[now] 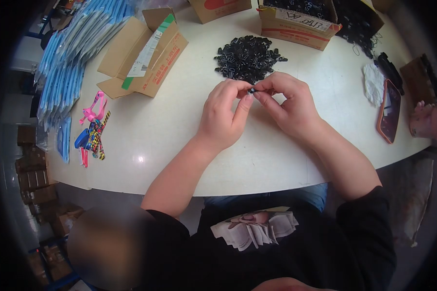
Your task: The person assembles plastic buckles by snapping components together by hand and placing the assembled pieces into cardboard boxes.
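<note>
Both hands meet over the white table [179, 165], just in front of a heap of small black clips [247, 58]. My left hand [223, 114] pinches one small black piece [251, 90] between thumb and index finger. From the other side, the thumb and index finger of my right hand [289, 102] close on the same piece. It looks like a clip with a bit of metal, but its detail is too small to tell.
An open cardboard box [165, 63] stands at the left, near stacked blue packets [63, 82] and colourful straps [96, 131]. A box of black parts [301, 29] is at the back. On the right lie a phone [389, 111] and white cloth [373, 85]; another person's hand [426, 120] is beyond.
</note>
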A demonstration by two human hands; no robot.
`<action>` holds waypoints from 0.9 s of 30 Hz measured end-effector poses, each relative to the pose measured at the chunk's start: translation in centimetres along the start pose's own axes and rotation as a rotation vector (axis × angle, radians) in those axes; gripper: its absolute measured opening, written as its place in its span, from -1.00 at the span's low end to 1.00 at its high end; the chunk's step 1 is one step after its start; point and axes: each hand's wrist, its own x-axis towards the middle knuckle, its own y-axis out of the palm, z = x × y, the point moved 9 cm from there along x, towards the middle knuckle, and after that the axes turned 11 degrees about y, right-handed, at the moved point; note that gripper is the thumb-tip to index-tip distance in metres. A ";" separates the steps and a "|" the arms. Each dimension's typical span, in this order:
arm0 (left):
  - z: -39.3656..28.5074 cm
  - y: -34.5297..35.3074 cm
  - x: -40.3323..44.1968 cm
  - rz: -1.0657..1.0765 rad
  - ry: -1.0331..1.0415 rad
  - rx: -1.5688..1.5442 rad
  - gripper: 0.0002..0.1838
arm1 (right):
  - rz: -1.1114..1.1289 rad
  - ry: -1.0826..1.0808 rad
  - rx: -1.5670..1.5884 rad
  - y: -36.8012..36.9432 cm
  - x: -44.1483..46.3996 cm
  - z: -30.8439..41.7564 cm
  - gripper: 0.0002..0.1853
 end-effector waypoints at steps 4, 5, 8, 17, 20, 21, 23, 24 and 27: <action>-0.6 -0.2 0.3 0.057 0.096 0.157 -0.91 | -0.001 0.018 -0.012 0.1 0.0 -0.1 -0.91; -0.9 -0.2 0.5 0.058 0.126 0.194 -0.92 | 0.001 0.017 -0.017 0.2 0.0 -0.2 -0.91; -0.4 0.1 0.6 0.100 0.127 0.232 -0.90 | 0.024 0.012 -0.031 0.5 -0.1 -0.2 -0.91; 2.0 -2.0 0.2 -0.111 -0.093 0.084 -0.85 | -0.059 0.170 0.059 -0.7 0.9 -2.3 -0.88; 2.2 -5.7 1.4 -0.213 -0.115 0.114 -0.84 | -0.166 0.283 0.190 -3.3 1.9 -3.3 -0.84; 1.8 -7.5 2.0 -0.245 -0.115 0.156 -0.83 | -0.201 0.268 0.109 -4.5 2.3 -2.5 -0.84; 2.2 -12.0 3.3 -0.278 -0.159 0.291 -0.80 | -0.265 0.244 -0.044 -6.8 3.5 -0.5 -0.83; 3.1 -14.3 3.9 -0.280 -0.200 0.385 -0.79 | -0.315 0.149 -0.128 -7.9 4.4 -0.3 -0.83; 5.8 -19.7 4.8 -0.240 -0.290 0.543 -0.78 | -0.481 0.002 -0.370 -11.8 7.1 2.0 -0.83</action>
